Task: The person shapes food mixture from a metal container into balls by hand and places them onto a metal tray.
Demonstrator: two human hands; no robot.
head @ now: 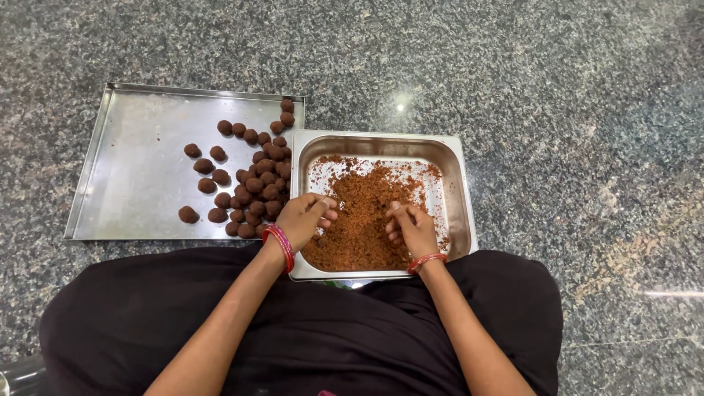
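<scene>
Both hands in deep pan [455, 183]: left hand [304, 218] and right hand [412, 229] fingers curled, flanking brown crumb mixture [363, 213].

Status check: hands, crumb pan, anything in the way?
Left hand and right hand both in deep steel pan, fingers curled on brown crumb mixture. Rolled balls on flat tray alongside. Nothing obstructing.

A flat steel tray [132, 176] of brown balls [253, 183] lies on the speckled granite floor [572, 110].

No packages, labels, signs or screens show anywhere in the view.
</scene>
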